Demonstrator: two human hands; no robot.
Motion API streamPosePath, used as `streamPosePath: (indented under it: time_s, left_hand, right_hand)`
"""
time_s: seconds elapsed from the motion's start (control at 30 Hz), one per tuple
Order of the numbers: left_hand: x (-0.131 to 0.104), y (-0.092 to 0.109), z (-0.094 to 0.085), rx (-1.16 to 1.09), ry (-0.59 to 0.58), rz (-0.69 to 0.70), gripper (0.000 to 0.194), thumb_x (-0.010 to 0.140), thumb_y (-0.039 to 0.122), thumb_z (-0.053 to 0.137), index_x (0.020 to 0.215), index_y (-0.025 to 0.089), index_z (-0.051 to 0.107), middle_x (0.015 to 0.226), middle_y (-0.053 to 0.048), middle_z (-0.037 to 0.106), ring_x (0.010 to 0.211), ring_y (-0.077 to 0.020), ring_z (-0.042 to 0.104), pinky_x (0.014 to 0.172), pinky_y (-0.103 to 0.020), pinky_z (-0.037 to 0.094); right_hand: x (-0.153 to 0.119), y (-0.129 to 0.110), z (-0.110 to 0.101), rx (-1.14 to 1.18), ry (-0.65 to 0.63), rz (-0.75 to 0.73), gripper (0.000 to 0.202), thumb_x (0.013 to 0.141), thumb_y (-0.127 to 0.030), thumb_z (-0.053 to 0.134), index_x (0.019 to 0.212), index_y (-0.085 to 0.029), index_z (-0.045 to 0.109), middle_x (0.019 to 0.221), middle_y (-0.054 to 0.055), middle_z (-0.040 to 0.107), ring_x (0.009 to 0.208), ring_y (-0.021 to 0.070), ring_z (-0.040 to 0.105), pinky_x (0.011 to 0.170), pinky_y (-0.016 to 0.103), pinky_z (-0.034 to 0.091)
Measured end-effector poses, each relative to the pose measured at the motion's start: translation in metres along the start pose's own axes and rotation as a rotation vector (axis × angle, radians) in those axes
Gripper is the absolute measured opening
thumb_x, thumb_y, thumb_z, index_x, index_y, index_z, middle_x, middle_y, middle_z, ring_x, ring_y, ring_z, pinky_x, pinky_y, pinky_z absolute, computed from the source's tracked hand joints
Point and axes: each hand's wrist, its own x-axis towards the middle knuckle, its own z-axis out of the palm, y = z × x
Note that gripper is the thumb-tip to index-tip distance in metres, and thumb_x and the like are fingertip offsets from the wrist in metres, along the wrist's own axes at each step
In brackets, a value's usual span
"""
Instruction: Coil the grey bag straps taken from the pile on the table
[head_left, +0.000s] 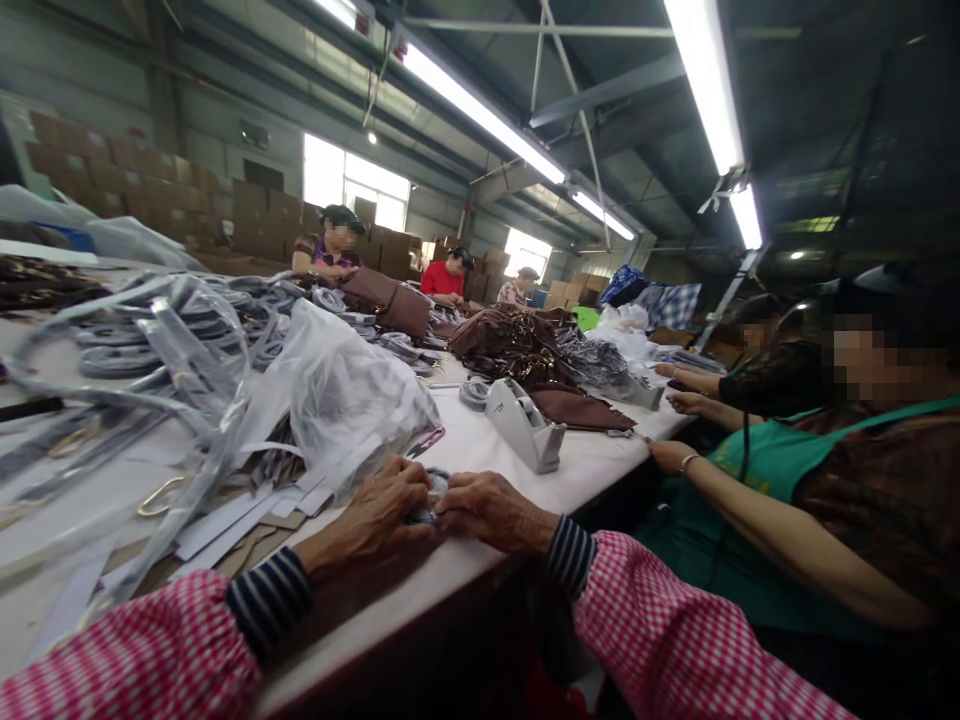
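Observation:
A small grey bundle (436,484), seemingly a coiled strap, lies at the table's front edge, mostly hidden by my fingers. My left hand (384,508) is closed on its left side, fingers bent over it. From the right, my right hand (491,508) pinches the same bundle, thumb and fingertips pressed together. Just beyond my hands stands a grey tape dispenser (525,425). A similar grey coil (473,394) sits behind the dispenser's left end. A clear plastic bag (349,385) lies beyond my left hand.
Plastic-wrapped grey straps (172,340) are heaped on the left, with paper strips (225,525) nearer me. Brown pieces with metal fittings (517,345) form a pile mid-table. Co-workers sit along both sides; one in a green apron (757,470) is close at my right.

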Motion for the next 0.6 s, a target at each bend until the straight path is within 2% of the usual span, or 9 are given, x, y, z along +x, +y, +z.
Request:
streamPosePath:
  time_s: [0.17,0.33,0.43,0.6]
  left_hand:
    - [0.003,0.009,0.004,0.013,0.018,-0.121,0.021,0.092,0.041,0.061,0.090,0.023,0.072,0.106,-0.006,0.065,0.109,-0.0289,0.051,0.090,-0.040,0.043]
    - [0.005,0.010,0.006,-0.018,-0.003,-0.157,0.024,0.094,0.037,0.059,0.080,0.022,0.072,0.108,-0.005,0.066,0.111,-0.0289,0.050,0.090,-0.041,0.041]
    - [0.006,0.007,0.005,-0.054,-0.004,-0.175,0.024,0.095,0.037,0.058,0.085,0.024,0.075,0.107,-0.005,0.067,0.110,-0.0285,0.050,0.091,-0.041,0.041]
    - [0.006,0.007,0.007,-0.103,0.007,-0.175,0.022,0.094,0.034,0.058,0.095,0.028,0.080,0.104,-0.004,0.069,0.111,-0.0294,0.051,0.093,-0.043,0.041]
  right_hand:
    - [0.012,0.006,-0.011,0.104,-0.099,0.008,0.009,0.097,-0.015,0.069,0.093,-0.014,0.076,0.086,0.002,0.069,0.076,0.0123,0.063,0.072,0.021,0.045]
    - [0.015,0.008,-0.011,0.183,-0.098,0.105,0.019,0.099,-0.015,0.065,0.081,-0.013,0.069,0.068,-0.004,0.061,0.062,0.0091,0.053,0.062,0.020,0.038]
    - [0.013,0.007,-0.005,0.212,-0.066,0.127,0.021,0.098,-0.014,0.064,0.077,-0.013,0.065,0.065,-0.005,0.059,0.061,0.0086,0.051,0.061,0.020,0.036]
    - [0.006,0.006,0.010,0.019,0.063,0.038,0.017,0.097,-0.014,0.064,0.081,-0.015,0.065,0.075,-0.001,0.063,0.070,0.0119,0.056,0.067,0.021,0.040]
